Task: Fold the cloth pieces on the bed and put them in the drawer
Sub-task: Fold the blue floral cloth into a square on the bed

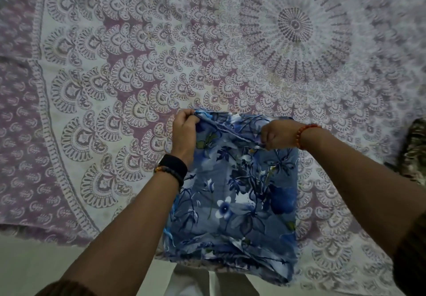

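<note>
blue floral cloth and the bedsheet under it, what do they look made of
The blue floral cloth looks like thin woven fabric, maybe cotton: matte, creasing softly where the left hand and right hand pinch its top edge, with a frayed right edge. The bedsheet looks like matte printed cotton, lying flat with a faded mandala print. Exact fibres cannot be told.

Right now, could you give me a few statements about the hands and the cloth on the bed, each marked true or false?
1. Both hands grip the blue floral cloth. True.
2. The left hand pinches the cloth's far corner. True.
3. The right hand rests flat and holds nothing. False: it pinches the cloth's upper edge.
4. The cloth lies in a drawer. False: it lies on the patterned bedsheet.
5. The right wrist wears an orange bead bracelet. True.
</note>
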